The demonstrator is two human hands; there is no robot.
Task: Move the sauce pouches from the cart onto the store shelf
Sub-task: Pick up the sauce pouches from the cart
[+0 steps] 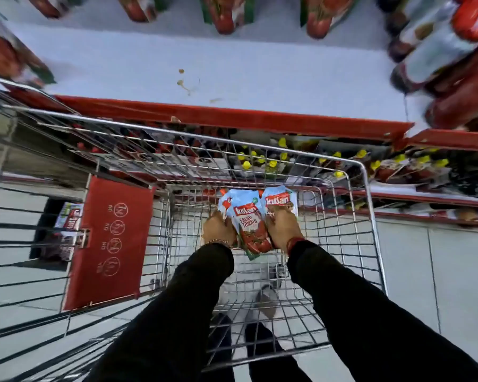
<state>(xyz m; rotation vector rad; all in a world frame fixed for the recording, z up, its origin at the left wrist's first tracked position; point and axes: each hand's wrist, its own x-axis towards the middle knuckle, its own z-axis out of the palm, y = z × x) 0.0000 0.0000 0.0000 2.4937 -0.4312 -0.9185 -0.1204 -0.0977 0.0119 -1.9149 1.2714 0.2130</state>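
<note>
Both my hands are down inside the wire cart (369,194), gripping a bunch of tomato sauce pouches (250,224) with light blue tops and red tomato print. My left hand (217,230) closes on the left side of the bunch, over a partly hidden pouch. My right hand (283,230) grips the right pouch (280,199) and presses against the middle one. The store shelf (149,64) lies beyond the cart, a white board with a red front edge and a wide bare stretch in the middle.
Sauce pouches stand along the shelf's back (224,15) and at its left (9,56). Dark sauce bottles (436,59) crowd its right end. A lower shelf holds yellow-capped bottles (273,161). The cart's red child-seat flap (111,241) is at left. My feet show through the cart floor.
</note>
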